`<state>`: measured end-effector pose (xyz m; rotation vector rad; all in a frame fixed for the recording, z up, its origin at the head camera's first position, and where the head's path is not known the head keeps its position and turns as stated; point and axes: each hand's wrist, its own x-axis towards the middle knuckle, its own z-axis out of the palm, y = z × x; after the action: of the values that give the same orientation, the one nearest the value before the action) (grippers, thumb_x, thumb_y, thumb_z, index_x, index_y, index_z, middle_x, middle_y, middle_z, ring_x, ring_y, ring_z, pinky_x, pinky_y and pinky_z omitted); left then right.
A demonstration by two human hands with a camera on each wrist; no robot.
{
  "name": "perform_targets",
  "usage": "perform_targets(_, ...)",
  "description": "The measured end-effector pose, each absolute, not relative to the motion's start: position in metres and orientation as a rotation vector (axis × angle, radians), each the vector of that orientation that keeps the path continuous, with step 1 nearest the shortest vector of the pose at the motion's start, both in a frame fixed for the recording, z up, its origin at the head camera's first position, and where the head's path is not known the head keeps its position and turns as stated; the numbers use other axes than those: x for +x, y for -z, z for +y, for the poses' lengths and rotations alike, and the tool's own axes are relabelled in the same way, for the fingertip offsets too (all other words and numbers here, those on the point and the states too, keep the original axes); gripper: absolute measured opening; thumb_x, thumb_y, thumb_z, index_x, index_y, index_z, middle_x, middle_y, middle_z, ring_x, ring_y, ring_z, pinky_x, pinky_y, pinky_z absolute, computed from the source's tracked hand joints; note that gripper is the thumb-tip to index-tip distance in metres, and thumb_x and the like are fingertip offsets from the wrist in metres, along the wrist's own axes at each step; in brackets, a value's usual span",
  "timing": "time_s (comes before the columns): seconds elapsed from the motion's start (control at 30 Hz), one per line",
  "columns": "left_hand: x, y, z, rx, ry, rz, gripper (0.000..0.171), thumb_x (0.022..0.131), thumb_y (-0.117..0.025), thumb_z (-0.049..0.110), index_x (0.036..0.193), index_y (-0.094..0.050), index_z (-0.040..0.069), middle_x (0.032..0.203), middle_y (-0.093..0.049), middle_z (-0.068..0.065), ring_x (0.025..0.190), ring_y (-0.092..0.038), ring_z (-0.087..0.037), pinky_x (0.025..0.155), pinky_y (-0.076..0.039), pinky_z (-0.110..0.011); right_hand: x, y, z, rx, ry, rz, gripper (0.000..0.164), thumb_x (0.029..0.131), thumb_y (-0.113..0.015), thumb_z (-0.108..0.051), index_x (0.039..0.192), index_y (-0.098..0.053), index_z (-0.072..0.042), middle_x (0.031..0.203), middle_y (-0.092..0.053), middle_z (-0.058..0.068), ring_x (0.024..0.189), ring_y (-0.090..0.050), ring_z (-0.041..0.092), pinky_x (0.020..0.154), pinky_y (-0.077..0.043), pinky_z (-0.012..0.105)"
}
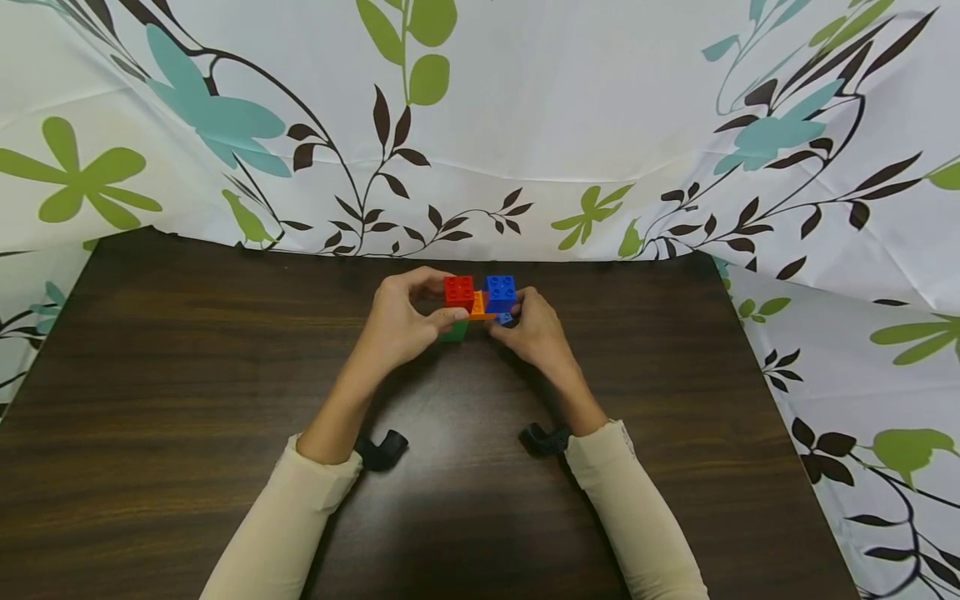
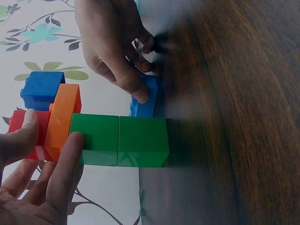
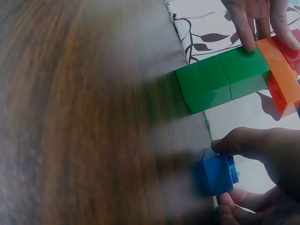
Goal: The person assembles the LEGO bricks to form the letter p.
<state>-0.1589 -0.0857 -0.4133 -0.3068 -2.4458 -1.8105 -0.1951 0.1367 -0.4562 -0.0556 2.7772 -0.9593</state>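
Note:
A brick structure stands upright on the table: two green bricks (image 2: 143, 143) stacked one on the other, an orange brick (image 2: 63, 117) across their top, and on the orange one a red brick (image 1: 459, 292) and a blue brick (image 1: 501, 293) side by side. My left hand (image 1: 401, 325) grips it around the red and orange bricks, with one finger touching the upper green brick. Beneath the overhanging end of the orange brick, my right hand (image 1: 538, 329) pinches a second blue brick (image 3: 218, 176) between thumb and fingers, low at the table. Whether that brick touches the tabletop is hard to tell.
The dark wooden table (image 1: 450, 525) extends around both hands. A white cloth (image 1: 615, 100) with leaf and flower prints hangs behind its far edge and along the sides. A black wrist mount (image 1: 382, 450) is on the left forearm, another (image 1: 545, 439) on the right.

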Motion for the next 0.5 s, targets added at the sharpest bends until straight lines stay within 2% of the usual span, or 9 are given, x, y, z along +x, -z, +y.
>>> perform_targets(0.17, -0.1593, 0.4142, -0.0854, -0.3, 1.814, -2.455, 0.037, 0.085, -0.089, 0.0, 0.119, -0.075, -0.005, 0.105, -0.079, -0.023, 0.098, -0.075, -0.037, 0.096, -0.06, -0.054, -0.1943, 0.4557, 0.1381, -0.069, 0.946, 2.777, 0.051, 0.094, -0.083, -0.023, 0.129, -0.057, 0.003, 0.113, -0.065, 0.019, 0.095, -0.059, 0.028, 0.083, -0.052, 0.039)
perform_targets(0.5, -0.1599, 0.4145, -0.0859, -0.311, 1.804, -2.452, 0.039, 0.084, -0.089, -0.002, 0.12, -0.075, -0.005, 0.105, -0.079, -0.023, 0.097, -0.075, -0.036, 0.094, -0.061, -0.052, -0.1956, 0.454, 0.145, -0.086, 1.091, 2.766, 0.043, 0.096, -0.08, -0.02, 0.128, -0.063, 0.004, 0.113, -0.069, 0.02, 0.097, -0.061, 0.03, 0.084, -0.053, 0.038)
